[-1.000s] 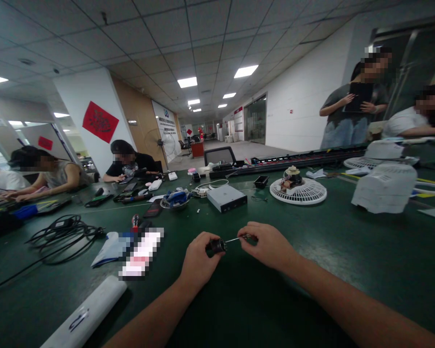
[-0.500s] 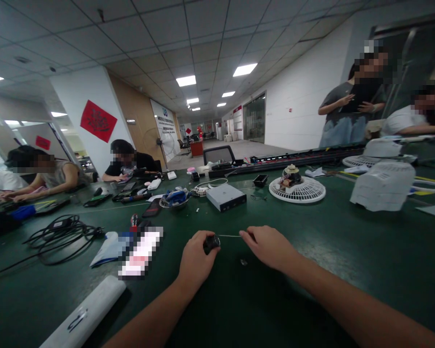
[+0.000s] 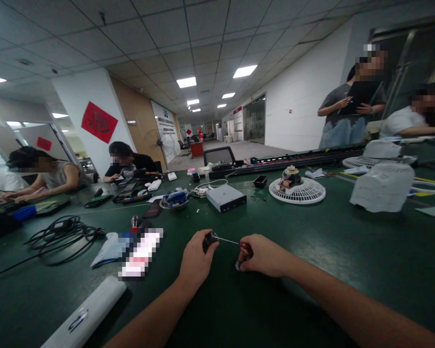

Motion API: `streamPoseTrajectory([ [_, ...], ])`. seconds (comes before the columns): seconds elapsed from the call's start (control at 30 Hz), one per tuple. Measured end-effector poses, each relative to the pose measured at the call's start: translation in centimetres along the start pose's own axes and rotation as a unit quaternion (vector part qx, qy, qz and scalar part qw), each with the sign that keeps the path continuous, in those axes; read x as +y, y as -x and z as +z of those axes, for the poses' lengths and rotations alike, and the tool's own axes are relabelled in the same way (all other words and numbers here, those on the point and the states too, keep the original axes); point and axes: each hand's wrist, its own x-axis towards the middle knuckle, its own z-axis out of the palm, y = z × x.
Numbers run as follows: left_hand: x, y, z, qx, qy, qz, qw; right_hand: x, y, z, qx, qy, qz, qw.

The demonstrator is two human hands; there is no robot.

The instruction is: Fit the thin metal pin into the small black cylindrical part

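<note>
My left hand [image 3: 194,261] is closed around a small dark cylindrical part [image 3: 210,238], held just above the green table. A screwdriver [image 3: 227,240] with a thin metal shaft and reddish handle sits in my right hand [image 3: 266,256]. Its shaft slopes from the right fingers up to the dark part; whether the tip touches it I cannot tell. Under the right thumb and fingertip a small shiny piece [image 3: 237,265] meets the table. Most of the handle is hidden inside the right fingers.
Left of my hands lie a phone [image 3: 141,253], a blue-white packet [image 3: 110,250], a black cable coil [image 3: 63,237] and a long white object [image 3: 85,314]. Beyond stand an optical drive [image 3: 225,197], a fan grille with motor [image 3: 297,188] and a white housing [image 3: 383,187]. Several people sit or stand around.
My right hand has come down a little, and its fingertips have reached the small shiny piece on the table. The screwdriver now tilts, handle end lower. My left hand has barely moved.
</note>
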Motion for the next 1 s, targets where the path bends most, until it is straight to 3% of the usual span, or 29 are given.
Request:
streamPoseTrajectory([
  [0.33, 1.7, 0.5, -0.7, -0.12, -0.054, 0.095, 0.987, 0.1, -0.6, 1.1, 0.158, 0.013, -0.09, 0.983],
  [0.53, 1.7, 0.9, -0.7, -0.124, -0.058, 0.164, 0.977, -0.4, -0.3, 1.0, 0.192, 0.04, -0.123, 0.973],
  [0.63, 1.6, 1.0, -0.6, -0.113, -0.057, 0.183, 0.975, -0.4, -0.3, 0.9, 0.185, 0.023, -0.129, 0.974],
  [0.83, 1.9, 1.0, -0.9, -0.118, -0.039, 0.26, 0.958, 0.4, -0.7, 1.5, 0.114, -0.032, -0.112, 0.987],
  [1.0, 1.7, 0.8, -0.6, -0.068, -0.028, 0.235, 0.969, 0.6, -1.0, 1.6, 0.093, -0.056, -0.074, 0.991],
])
